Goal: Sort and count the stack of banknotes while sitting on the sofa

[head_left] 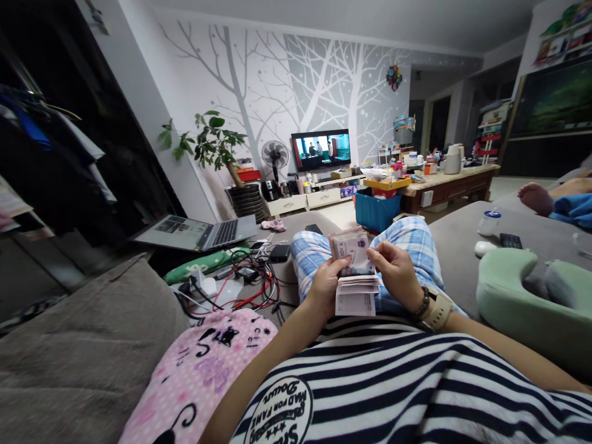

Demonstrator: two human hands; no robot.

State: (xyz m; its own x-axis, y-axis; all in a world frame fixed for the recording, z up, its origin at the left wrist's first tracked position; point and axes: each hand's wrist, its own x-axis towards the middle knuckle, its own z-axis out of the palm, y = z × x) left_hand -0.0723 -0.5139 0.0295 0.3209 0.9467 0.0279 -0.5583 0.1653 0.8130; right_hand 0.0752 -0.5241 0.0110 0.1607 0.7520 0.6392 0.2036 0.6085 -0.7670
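A stack of banknotes (352, 250) is held up over my lap, its printed faces toward me. My left hand (326, 280) grips the stack from the left, thumb across the front. At the upper right edge, my right hand (396, 271) pinches the notes between thumb and fingers; how many it has hold of I cannot tell. Below the stack, several folded or fanned white paper ends (356, 296) hang toward my striped shirt. A watch (438, 310) and a dark bracelet are on my right wrist.
On the sofa to my left are a laptop (198, 234), tangled cables (259, 274) and a pink blanket (208, 364). On the right are a green neck pillow (509, 302), a remote (510, 240) and a lidded jar (489, 223). Another person's foot (535, 198) shows beyond.
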